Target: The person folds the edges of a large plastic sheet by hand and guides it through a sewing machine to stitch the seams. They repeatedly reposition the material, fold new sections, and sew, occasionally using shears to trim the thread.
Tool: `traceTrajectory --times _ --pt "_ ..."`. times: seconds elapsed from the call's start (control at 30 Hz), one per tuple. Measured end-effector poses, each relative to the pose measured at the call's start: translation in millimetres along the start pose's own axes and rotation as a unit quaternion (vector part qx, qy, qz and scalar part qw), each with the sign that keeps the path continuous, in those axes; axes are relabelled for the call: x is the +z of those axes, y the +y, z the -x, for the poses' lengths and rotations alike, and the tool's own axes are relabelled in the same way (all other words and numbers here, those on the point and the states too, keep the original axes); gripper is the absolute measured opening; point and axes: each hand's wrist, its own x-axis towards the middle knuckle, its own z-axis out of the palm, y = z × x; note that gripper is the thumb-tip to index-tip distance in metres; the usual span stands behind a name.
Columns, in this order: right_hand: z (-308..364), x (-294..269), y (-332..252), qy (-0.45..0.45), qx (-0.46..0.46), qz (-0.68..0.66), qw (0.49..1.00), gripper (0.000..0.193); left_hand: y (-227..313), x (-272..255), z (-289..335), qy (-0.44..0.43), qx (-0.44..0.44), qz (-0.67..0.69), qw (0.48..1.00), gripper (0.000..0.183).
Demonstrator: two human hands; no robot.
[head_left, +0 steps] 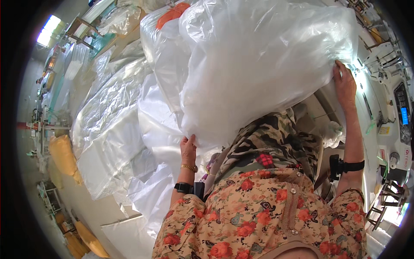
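A large, puffed-out sheet of translucent white plastic film (258, 64) spreads in front of me and over the far part of my lap. My left hand (188, 146) pinches its near left edge between thumb and fingers. At the right, my right hand (344, 82) grips the film's right edge, close to the lit needle area of a white sewing machine (386, 116). Whether the film is one layer or a bag, I cannot tell.
More crumpled clear film (112, 116) is heaped on the left across the floor. Yellow sacks (64, 157) lie beyond it. An orange-red piece (172, 16) shows at the film's far edge. Camouflage cloth (267, 138) covers my lap. A wooden stool (377, 213) stands right of me.
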Motion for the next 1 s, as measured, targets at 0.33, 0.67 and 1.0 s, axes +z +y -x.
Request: traceTrajectory --times 0.33,0.67,1.0 --pt "-12.5 9.3 5.7 -0.042 0.149 -0.215 0.964 0.065 124.5 179.2 92.5 -0.432 0.119 -0.094 0.889 0.024" --pt "-59.3 18.2 -166.4 -0.120 0.025 -0.479 0.869 0.046 160.8 260.7 205.2 -0.685 0.161 -0.299 0.644 0.025" --pt "-89.2 -34.8 -209.5 -0.168 0.061 -0.649 0.739 0.039 285.2 271.4 152.2 -0.418 0.441 -0.039 0.794 0.043"
